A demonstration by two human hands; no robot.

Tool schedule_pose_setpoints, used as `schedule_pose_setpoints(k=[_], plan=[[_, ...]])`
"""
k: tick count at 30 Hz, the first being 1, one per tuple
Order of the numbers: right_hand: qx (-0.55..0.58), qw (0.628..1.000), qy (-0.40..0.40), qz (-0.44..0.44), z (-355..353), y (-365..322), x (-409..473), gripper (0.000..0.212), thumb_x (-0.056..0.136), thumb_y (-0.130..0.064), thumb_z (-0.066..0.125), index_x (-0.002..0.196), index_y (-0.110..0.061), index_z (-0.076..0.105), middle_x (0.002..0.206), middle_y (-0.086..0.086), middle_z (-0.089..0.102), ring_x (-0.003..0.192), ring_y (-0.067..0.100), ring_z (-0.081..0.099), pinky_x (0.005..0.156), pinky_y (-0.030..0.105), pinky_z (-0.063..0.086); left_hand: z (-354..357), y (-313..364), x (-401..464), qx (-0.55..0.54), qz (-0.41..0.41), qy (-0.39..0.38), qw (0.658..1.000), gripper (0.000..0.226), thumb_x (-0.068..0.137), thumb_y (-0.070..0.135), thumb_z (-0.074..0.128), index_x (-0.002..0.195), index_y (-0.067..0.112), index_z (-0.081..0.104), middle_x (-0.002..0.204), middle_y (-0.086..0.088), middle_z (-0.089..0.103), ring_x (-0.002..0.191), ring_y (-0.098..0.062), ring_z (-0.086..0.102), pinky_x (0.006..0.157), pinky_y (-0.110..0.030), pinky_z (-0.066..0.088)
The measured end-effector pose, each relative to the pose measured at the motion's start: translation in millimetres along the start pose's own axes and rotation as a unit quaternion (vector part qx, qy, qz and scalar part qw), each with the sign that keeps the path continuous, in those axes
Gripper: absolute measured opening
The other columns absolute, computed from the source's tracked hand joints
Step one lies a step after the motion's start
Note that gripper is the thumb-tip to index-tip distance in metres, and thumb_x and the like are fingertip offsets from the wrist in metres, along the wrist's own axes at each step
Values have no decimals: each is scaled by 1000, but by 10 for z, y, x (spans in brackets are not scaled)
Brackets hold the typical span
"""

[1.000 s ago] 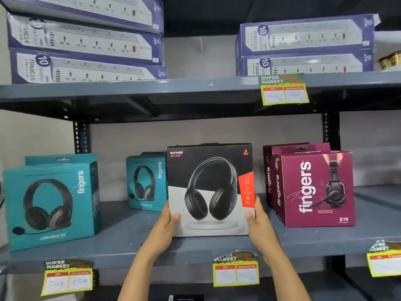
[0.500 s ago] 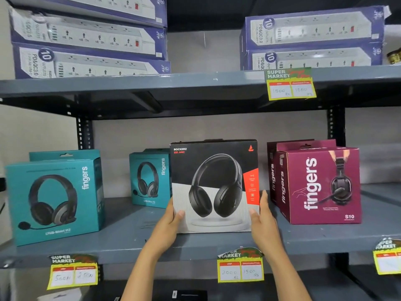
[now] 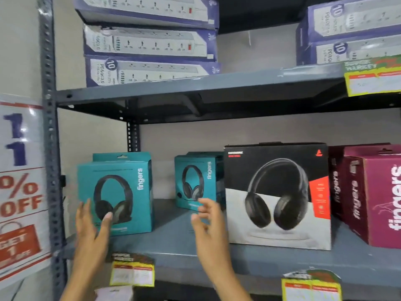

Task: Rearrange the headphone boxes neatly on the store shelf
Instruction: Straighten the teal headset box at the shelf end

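Observation:
A black-and-white headphone box (image 3: 277, 196) stands upright on the grey shelf (image 3: 173, 246), with nothing holding it. Left of it, a teal "fingers" box (image 3: 117, 192) stands near the front, and a second teal box (image 3: 198, 181) sits further back. Maroon "fingers" boxes (image 3: 373, 198) stand at the right. My left hand (image 3: 91, 227) is open, its fingers spread in front of the front teal box's lower left. My right hand (image 3: 208, 222) is open in the gap between the front teal box and the black box, holding nothing.
Blue power-strip boxes (image 3: 147, 42) are stacked on the upper shelf, with more of them (image 3: 347, 33) at the right. Yellow price tags (image 3: 132, 272) hang from the shelf edges. A sale poster (image 3: 19, 187) hangs beside the steel upright (image 3: 52, 170) at left.
Both hands have let go of the black-and-white box and moved left toward the front teal box. The view has swung left and closer to the shelf.

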State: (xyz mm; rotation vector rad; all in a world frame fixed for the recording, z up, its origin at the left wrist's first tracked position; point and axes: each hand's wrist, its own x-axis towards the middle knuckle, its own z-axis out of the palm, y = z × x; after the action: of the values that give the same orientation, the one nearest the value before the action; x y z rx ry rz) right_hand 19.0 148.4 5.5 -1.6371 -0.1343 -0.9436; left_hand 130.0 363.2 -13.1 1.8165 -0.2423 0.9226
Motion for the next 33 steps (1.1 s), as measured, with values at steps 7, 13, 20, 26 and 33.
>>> schedule_pose_setpoints(k=[7, 13, 20, 26, 33], plan=[[70, 957, -17, 280, 1179, 322, 608, 15, 100, -33, 38, 100, -23, 50, 112, 4, 55, 102, 22, 50, 102, 45, 40, -66, -464, 444, -85, -50, -4, 995, 70, 94, 52, 35, 150, 15, 15, 157, -13, 21, 142, -29, 23, 112, -42, 19], [7, 943, 201, 264, 1400, 575, 1041, 40, 97, -33, 43, 133, -16, 44, 144, 19, 38, 124, 39, 45, 101, 47, 41, -32, -486, 929, -245, -237, -95, 935, 68, 94, 58, 23, 132, 7, 48, 134, -20, 52, 117, -33, 50, 97, -42, 40], [-51, 926, 264, 266, 1268, 764, 1198, 68, 96, -42, 42, 152, -15, 14, 162, 11, 2, 145, 35, 17, 114, 48, 22, 438, -450, 1262, -218, -265, -312, 886, 51, 97, 45, 26, 114, 9, 59, 122, -23, 61, 108, -36, 58, 100, -51, 44], [-68, 931, 256, 250, 1021, 983, 1288, 73, 96, -43, 43, 153, -16, 6, 163, 10, 2, 149, 30, 6, 120, 48, 13, 1022, -489, 1382, -222, -276, -384, 853, 53, 99, 39, 27, 115, 5, 64, 112, -20, 70, 106, -37, 63, 92, -49, 51], [-40, 954, 224, 193, 982, 1184, 1389, 56, 101, -42, 22, 153, -26, 8, 163, 2, 9, 149, 23, 9, 120, 50, 10, 1468, -521, 1534, -282, -315, -426, 800, 54, 98, 39, 27, 104, 3, 67, 109, -22, 69, 98, -36, 62, 89, -46, 52]])
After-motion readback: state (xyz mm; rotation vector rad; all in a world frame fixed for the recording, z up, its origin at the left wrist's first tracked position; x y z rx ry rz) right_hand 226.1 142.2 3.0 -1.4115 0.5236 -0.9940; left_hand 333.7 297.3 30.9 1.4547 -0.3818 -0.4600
